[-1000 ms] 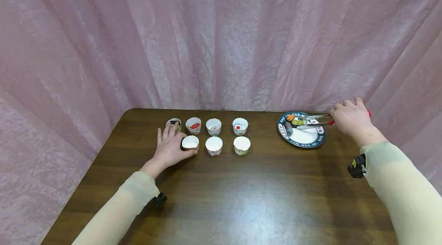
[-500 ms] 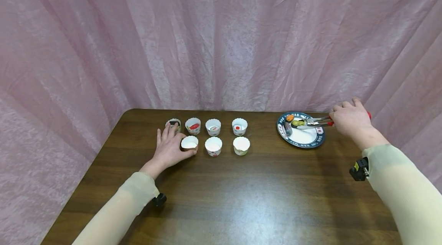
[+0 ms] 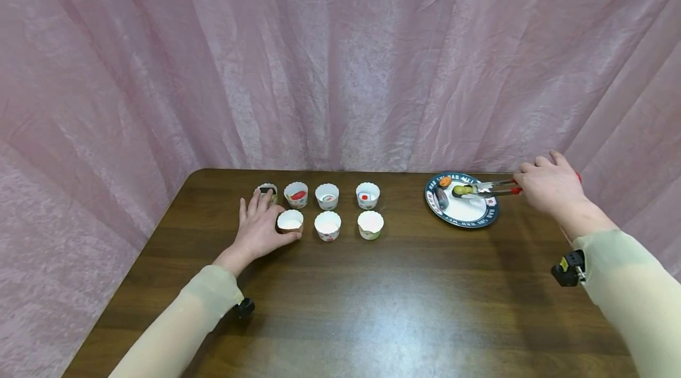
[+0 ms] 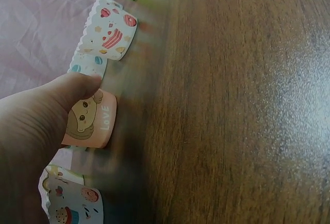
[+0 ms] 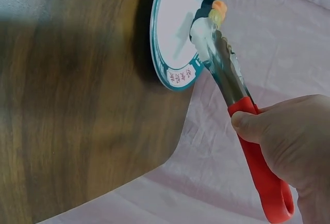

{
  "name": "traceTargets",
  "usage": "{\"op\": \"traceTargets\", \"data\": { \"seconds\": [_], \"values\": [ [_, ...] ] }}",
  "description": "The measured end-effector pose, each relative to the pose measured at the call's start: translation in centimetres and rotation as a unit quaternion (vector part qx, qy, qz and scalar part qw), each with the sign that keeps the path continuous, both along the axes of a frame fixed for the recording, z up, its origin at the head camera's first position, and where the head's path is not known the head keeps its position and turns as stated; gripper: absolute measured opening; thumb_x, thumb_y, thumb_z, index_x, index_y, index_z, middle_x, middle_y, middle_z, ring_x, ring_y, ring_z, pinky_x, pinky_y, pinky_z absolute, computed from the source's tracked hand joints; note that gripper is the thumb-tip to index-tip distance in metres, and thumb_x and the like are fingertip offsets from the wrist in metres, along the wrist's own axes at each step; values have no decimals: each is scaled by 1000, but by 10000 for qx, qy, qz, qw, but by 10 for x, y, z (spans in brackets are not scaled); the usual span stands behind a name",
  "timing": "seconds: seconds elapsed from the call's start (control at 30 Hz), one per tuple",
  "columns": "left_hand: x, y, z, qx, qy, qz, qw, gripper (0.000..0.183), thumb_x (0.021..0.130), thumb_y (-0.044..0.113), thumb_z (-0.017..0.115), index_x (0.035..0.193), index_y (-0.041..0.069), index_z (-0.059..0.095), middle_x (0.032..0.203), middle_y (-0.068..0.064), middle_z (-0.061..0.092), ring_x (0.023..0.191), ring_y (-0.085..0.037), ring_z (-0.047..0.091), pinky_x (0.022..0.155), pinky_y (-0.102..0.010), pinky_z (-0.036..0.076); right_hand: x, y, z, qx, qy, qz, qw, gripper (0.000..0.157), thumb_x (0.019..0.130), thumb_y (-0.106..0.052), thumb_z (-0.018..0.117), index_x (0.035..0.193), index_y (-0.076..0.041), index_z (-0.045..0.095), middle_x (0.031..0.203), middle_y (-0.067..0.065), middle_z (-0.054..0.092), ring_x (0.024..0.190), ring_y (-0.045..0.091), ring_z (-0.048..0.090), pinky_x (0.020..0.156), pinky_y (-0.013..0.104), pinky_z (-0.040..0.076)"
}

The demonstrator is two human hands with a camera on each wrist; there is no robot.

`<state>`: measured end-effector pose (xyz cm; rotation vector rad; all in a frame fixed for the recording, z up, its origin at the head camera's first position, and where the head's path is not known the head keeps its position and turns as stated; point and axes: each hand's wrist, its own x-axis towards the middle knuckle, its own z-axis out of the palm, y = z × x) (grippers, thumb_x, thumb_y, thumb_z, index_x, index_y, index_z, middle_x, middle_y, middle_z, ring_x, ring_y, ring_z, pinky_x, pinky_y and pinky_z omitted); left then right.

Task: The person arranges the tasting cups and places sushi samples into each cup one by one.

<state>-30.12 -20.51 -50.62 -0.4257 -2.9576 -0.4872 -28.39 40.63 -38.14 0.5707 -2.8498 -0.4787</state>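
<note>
My left hand (image 3: 260,232) holds a small paper baking cup (image 3: 290,220) between thumb and forefinger, its other fingers spread by the back-left cup (image 3: 268,192). The left wrist view shows "LOVE" on the held cup's peach side (image 4: 106,121). In my right hand (image 3: 550,186) are metal tongs (image 3: 492,187) with red handles (image 5: 255,165). Their tips are around a yellow-green piece (image 3: 461,190) at the plate (image 3: 469,212); whether it is lifted, I cannot tell. A grey piece (image 3: 441,198) and an orange piece (image 3: 445,181) lie on the plate's left side.
More paper cups stand in two rows, among them one with a red piece (image 3: 297,195) and one with a red-and-white piece (image 3: 367,196). A pink curtain (image 3: 340,70) hangs behind the wooden table (image 3: 404,307).
My right hand and the tongs have shifted right. The tongs' arms have come closer together, and the yellow-green piece has moved slightly right, away from the grey piece. My left hand stays on its cup.
</note>
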Motion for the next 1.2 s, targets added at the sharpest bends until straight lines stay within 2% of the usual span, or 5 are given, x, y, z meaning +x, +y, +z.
{"op": "traceTargets", "data": {
  "seconds": [0.13,0.33,0.63,0.87,1.2],
  "values": [
    [0,0,1,-19,1,42,10000,72,74,70,78,117,15,65,163,-21,26,153,-44,5,117,-68,-6,3,1,4,-18,139,-10,9999,18,82,-1,74,99,-8,75,100,11,68,103,43,57,106,70,27],
    [0,2,6,-96,-31,57,9999,67,76,68,78,116,15,68,164,-21,26,153,-44,5,117,-69,-5,7,-7,16,-162,479,200,9985,23,78,-3,81,99,-7,75,95,11,66,99,44,58,106,70,28],
    [-1,3,5,-43,-18,6,10000,65,77,66,77,115,14,68,164,-21,25,154,-44,4,117,-68,-6,4,-50,34,-284,813,795,9931,32,78,-12,85,108,-8,74,99,9,68,100,40,57,110,68,27],
    [-1,3,3,-48,44,8,10000,68,75,65,79,116,13,68,163,-22,26,153,-45,6,116,-70,-5,-2,-89,32,-462,1272,1611,9776,24,81,-3,78,104,-8,75,96,6,68,94,37,58,112,64,30],
    [-3,3,-1,-38,-16,-7,10000,65,75,65,78,114,13,70,164,-21,25,154,-44,4,116,-69,-5,-15,-144,25,-559,1409,2110,9657,24,82,-7,82,105,-8,76,95,5,68,90,32,58,115,60,30]
  ]
}}
